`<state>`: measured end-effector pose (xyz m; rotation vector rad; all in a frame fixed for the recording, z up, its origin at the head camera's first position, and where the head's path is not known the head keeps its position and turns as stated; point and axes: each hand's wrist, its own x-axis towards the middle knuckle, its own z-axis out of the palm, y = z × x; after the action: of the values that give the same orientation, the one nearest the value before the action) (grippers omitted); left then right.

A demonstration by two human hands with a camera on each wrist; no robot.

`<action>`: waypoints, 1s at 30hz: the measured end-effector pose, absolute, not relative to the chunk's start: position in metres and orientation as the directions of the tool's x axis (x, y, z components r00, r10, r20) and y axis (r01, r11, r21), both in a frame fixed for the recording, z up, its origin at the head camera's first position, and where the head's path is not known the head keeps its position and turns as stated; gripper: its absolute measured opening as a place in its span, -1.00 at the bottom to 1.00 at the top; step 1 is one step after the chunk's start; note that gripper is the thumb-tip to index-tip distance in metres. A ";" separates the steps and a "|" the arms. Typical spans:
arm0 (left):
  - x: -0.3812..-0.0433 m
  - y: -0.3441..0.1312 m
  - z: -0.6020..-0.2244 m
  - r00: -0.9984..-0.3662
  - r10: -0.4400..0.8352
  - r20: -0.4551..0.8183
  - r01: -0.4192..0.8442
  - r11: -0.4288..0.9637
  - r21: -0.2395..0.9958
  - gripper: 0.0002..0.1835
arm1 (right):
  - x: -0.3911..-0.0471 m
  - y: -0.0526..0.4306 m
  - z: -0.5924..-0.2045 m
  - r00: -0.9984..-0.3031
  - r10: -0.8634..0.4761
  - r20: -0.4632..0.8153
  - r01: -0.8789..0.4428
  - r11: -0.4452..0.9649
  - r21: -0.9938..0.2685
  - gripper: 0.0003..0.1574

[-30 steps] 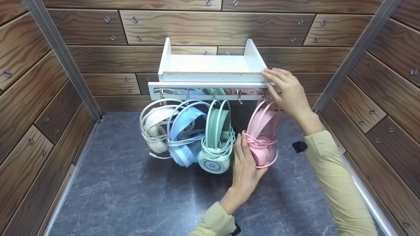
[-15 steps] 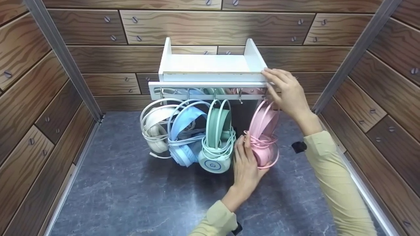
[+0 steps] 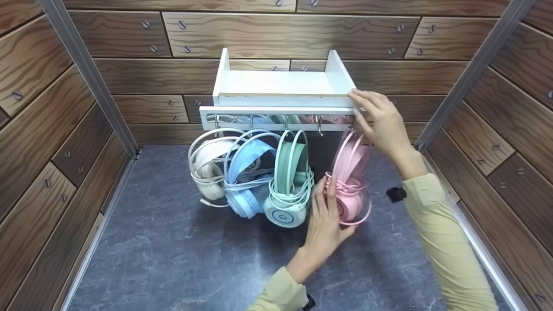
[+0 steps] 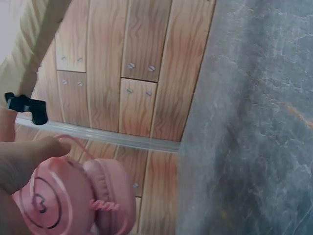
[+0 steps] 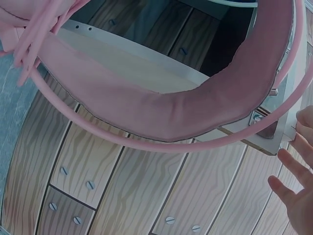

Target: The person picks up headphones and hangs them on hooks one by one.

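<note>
Pink headphones (image 3: 350,162) with their cable wound round them hang by the headband from the rightmost hook of the white shelf (image 3: 276,102). My left hand (image 3: 323,222) lies against the left of the pink ear cup, fingers extended up beside it and thumb under it. In the left wrist view the thumb crosses over the pink ear cup (image 4: 63,196). My right hand (image 3: 382,123) rests with extended fingertips on the shelf's front right corner; in the right wrist view its fingers (image 5: 293,166) are at the shelf end beside the headband (image 5: 166,112).
White headphones (image 3: 209,172), blue headphones (image 3: 244,181) and green headphones (image 3: 287,181) hang to the left on neighbouring hooks. A bare hook (image 3: 320,125) lies between green and pink. Below is a dark marbled table (image 3: 173,259), with wood-patterned walls (image 3: 293,34) around.
The pink headphones have turned a little, showing more of the ear cup's outer face, and sit slightly farther right. My left hand's fingers have loosened from the cable. My right hand stays at the corner.
</note>
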<state>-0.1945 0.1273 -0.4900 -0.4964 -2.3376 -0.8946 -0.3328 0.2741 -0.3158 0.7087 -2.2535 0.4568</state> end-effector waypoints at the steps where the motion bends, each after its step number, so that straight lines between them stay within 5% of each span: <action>1: -0.193 0.126 -0.488 -0.767 0.143 0.626 0.524 0.702 0.482 0.39 | -0.333 0.274 -0.316 -0.591 -0.350 0.727 -0.607 0.787 -0.114 -0.52; 8: -0.186 0.117 -0.475 -0.751 0.130 0.647 0.540 0.685 0.489 0.16 | -0.330 0.271 -0.319 -0.603 -0.351 0.716 -0.581 0.808 -0.094 -0.42; 19: -0.184 0.076 -0.435 -0.647 0.090 0.757 0.656 0.571 0.493 -0.78 | -0.300 0.253 -0.323 -0.477 -0.322 0.818 -0.610 0.791 -0.044 -0.48; 30: -0.182 0.018 -0.403 -0.617 0.023 0.787 0.665 0.549 0.506 -0.85 | -0.245 0.233 -0.345 -0.530 -0.133 0.837 -0.593 0.764 -0.254 -0.81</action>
<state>-0.1817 0.0182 -0.4029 -0.5533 -2.0270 -1.0784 -0.2452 0.2326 -0.3452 0.5429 -2.0766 0.6614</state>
